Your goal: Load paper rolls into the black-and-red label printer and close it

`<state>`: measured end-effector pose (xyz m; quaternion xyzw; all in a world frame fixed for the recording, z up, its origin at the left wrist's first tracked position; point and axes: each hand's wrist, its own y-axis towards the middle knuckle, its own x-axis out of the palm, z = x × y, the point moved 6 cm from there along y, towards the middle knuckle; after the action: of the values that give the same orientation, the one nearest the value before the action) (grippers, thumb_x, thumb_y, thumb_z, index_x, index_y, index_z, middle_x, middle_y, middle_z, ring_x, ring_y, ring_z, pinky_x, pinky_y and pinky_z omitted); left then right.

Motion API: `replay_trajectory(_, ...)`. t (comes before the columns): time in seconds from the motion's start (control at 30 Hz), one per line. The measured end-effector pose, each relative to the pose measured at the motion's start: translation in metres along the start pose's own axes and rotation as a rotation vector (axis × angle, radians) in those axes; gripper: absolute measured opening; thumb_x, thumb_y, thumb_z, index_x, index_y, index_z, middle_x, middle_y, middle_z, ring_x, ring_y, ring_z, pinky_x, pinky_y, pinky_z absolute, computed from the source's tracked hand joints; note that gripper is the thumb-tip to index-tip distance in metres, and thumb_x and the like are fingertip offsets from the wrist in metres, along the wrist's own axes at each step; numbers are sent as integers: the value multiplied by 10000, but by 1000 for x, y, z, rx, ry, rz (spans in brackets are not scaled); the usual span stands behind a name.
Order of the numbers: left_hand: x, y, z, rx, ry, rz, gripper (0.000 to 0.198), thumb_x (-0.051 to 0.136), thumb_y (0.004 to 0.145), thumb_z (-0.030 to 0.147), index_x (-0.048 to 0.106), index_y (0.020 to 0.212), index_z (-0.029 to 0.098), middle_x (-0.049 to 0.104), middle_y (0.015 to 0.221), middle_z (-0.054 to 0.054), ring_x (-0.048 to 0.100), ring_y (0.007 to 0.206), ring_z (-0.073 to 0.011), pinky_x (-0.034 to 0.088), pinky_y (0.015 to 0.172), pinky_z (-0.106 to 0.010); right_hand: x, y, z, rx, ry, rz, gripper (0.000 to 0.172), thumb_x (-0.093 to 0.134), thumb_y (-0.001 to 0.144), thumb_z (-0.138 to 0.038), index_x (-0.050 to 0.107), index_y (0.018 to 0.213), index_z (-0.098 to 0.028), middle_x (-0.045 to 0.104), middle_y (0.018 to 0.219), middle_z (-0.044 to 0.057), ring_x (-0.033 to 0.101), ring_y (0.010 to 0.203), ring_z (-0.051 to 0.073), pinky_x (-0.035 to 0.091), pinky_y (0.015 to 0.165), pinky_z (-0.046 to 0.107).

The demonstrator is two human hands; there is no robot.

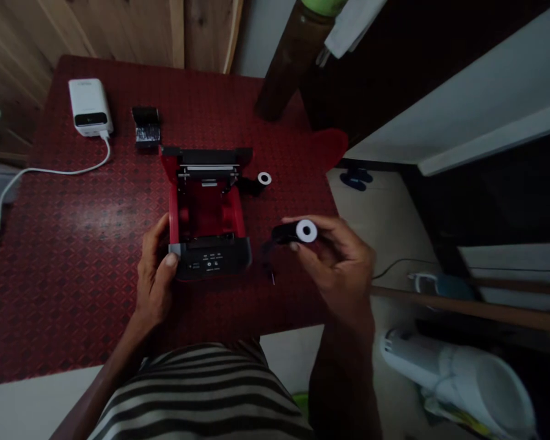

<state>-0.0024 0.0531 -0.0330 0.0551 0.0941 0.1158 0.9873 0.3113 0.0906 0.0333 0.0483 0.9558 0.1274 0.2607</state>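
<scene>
A small red and black printer (208, 214) stands on the table with its lid raised, so its red inner bay shows. My left hand (157, 269) grips its front left corner, thumb on the black front panel and fingers along the side. To the right of the printer, my right hand (337, 250) pinches a black roll with a white end (307, 231) between thumb and fingers. A dark loose strip seems to hang from that roll, though blur hides its shape. Behind the printer's right side lies another black roll with a white end (264, 178).
A white power bank (90, 107) with a white cable is at the back left of the red patterned table (96, 293). Near it lies a partly unwound black roll (146, 127). A tall brown bottle-like object (286, 67) stands at the back right.
</scene>
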Motion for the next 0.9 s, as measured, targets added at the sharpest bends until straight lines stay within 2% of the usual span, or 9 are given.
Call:
replay_trajectory(0.13,0,0,-3,-32,23,27,762,626,1116,814,707,1689,318,724,1675,-104,680,1539,-400,539,1329,-547,26,-19,44,136,103,-65,271,849,975,-338,851,1238,-275,939,1192,59,894,1072,265,727,969,437)
replay_trajectory(0.3,-2,0,-5,-19,33,24,784,622,1120,814,684,1719,312,717,1704,-99,653,1592,-401,500,1364,-528,60,-22,51,104,31,-176,298,784,973,-276,870,1258,-279,936,1163,57,866,974,248,714,924,410)
replay_trajectory(0.43,-3,-1,-6,-8,39,13,749,619,1142,787,682,1733,331,707,1719,-95,655,1585,-402,501,1354,-532,57,-23,51,91,26,-218,442,784,933,-216,862,1363,-284,932,1305,76,877,1065,259,726,1005,458)
replay_trajectory(0.5,-3,-1,-6,-8,37,5,733,619,1148,776,678,1741,348,706,1721,-87,653,1582,-402,493,1360,-541,46,-24,53,102,21,-278,609,788,909,-184,812,1508,-296,899,1459,94,888,1090,259,733,1050,498)
replay_trajectory(0.57,-3,-2,-6,-16,31,-2,741,616,1150,773,665,1755,348,705,1723,-84,648,1585,-405,493,1361,-547,33,-21,56,125,11,-360,681,780,923,-169,771,1589,-310,880,1512,98,901,1076,251,741,1061,511)
replay_trajectory(0.63,-3,-2,-5,-27,28,1,756,621,1143,782,669,1752,337,712,1713,-84,650,1578,-411,503,1349,-548,17,-10,60,142,-19,-378,588,730,968,-156,809,1532,-301,919,1388,83,911,1070,250,747,1031,490)
replay_trajectory(0.73,-2,-2,-5,-44,10,8,745,630,1136,780,690,1731,336,725,1699,-80,664,1563,-414,523,1328,-552,3,25,67,121,-96,-235,415,713,996,-154,872,1362,-270,937,1217,68,904,1069,257,734,1009,471)
replay_trajectory(0.8,-2,-1,-3,-47,5,13,733,632,1134,774,698,1721,340,728,1702,-75,671,1558,-411,536,1312,-554,11,54,72,95,-108,-121,391,801,962,-188,861,1342,-254,921,1303,88,884,1105,270,721,1013,479)
replay_trajectory(0.9,-1,0,0,-32,28,9,742,618,1139,774,697,1718,318,738,1697,-87,697,1529,-404,563,1276,-549,45,92,85,114,-42,-36,526,932,864,-232,811,1376,-248,857,1481,130,834,1238,312,704,1006,486)
